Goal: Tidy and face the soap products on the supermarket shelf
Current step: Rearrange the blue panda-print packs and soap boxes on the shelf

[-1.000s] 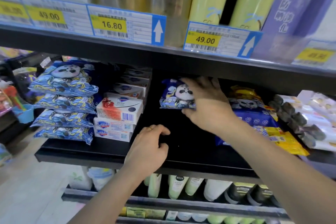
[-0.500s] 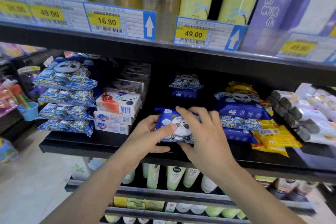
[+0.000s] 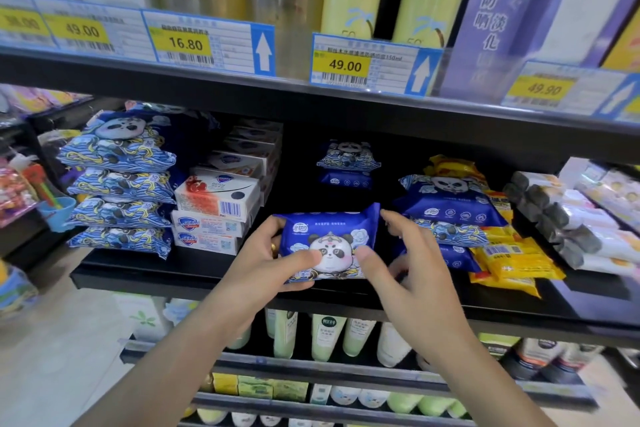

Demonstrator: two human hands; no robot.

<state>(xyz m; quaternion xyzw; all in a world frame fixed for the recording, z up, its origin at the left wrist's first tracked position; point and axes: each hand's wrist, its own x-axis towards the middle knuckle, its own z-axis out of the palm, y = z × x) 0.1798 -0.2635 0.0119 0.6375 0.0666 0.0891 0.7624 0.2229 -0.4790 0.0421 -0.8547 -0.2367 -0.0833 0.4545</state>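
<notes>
Blue film wraps the panda soap pack (image 3: 329, 246), which is held at the front edge of the black shelf (image 3: 145, 276), in the open gap between the boxed soap stack (image 3: 214, 215) on its left and the mixed blue-and-yellow pile (image 3: 460, 229) on its right. Its long axis runs left to right, parallel to the shelf lip, and the printed panda face is turned outward toward the viewer.

Left hand (image 3: 263, 267): fingers curled round the pack's left end, thumb across the lower front. This hand carries the pack. Right hand (image 3: 412, 274): thumb pressed on the lower front at the right of the panda, forefinger extended close to the upper right corner; the remaining fingers sit loosely curled below and behind. It steadies rather than bears the load.

Two further panda packs (image 3: 348, 163) sit deeper on the shelf, directly behind the held one and well apart from it.

Assessment: both hands are equally near. The coming move appears to be setting the pack down flush with the lip, or stacking it with its neighbours. The pack is already squared, so a short, level placement should suffice.
</notes>
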